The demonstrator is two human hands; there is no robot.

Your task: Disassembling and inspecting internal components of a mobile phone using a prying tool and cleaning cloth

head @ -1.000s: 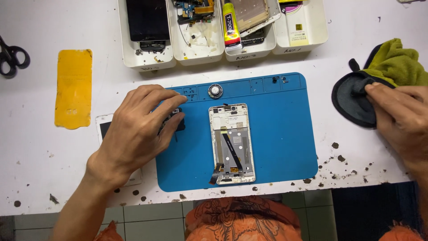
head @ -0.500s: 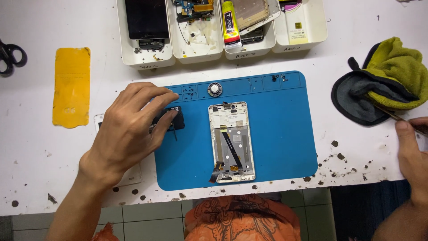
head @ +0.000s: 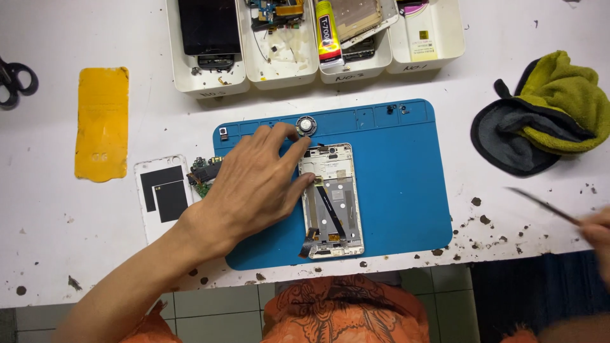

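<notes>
Left hand (head: 254,187) rests spread on the phone frame (head: 330,200), holding nothing; blurred right hand (head: 597,235) seemingly pinches a thin tool (head: 543,204).

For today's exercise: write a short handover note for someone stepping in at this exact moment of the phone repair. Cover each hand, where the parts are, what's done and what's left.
Left hand: open, palm down on the blue mat, fingertips touching the phone frame.
Right hand: at the table's right edge, holding a thin tool, blurred.
Done: phone opened; white back cover and a small circuit board lie left of the mat.
Left: frame interior appears unfinished; round speaker loose above it.
</notes>
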